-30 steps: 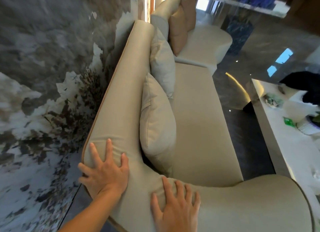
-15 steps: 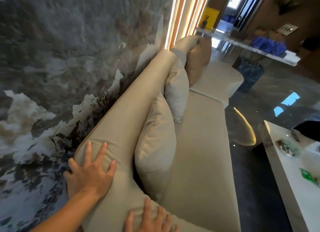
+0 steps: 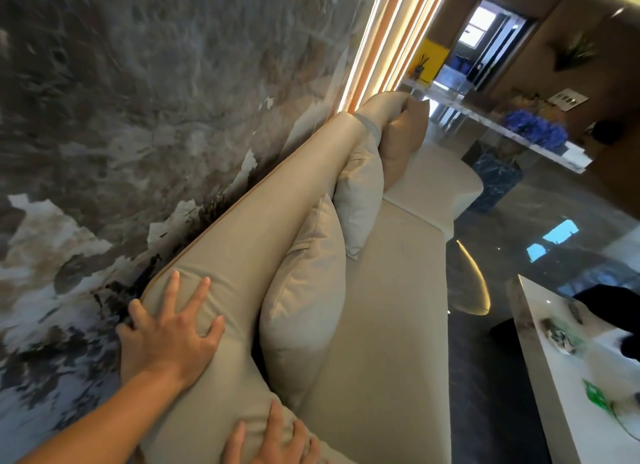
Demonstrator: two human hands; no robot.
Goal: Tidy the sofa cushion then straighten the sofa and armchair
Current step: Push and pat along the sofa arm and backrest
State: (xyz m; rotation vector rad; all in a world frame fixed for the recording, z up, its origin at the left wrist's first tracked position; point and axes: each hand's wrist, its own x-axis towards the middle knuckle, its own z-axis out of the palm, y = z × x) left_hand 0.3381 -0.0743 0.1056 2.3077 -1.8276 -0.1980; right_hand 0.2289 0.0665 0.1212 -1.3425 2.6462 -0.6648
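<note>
Running along a dark marbled wall (image 3: 145, 124), the beige sofa (image 3: 391, 307) stands on a glossy dark floor (image 3: 540, 221), with lit vertical strips at the wall's far end and a white desk (image 3: 561, 394) at the right carrying small items too blurred to name. Beyond it a shelf holds blue flowers (image 3: 533, 131). The sofa's backrest lies close to the wall, edged in tan piping. Three cushions lean against it: a large beige cushion (image 3: 304, 307) nearest, a paler cushion (image 3: 360, 193) behind it, and a tan cushion (image 3: 405, 134) at the far end. The left hand (image 3: 169, 332) presses flat on the backrest's near corner, fingers (image 3: 201, 290) spread wide, gripping nothing. The right hand (image 3: 273, 443) rests on the curved arm at the bottom edge, seemingly flat with fingers apart, though partly cut off.
</note>
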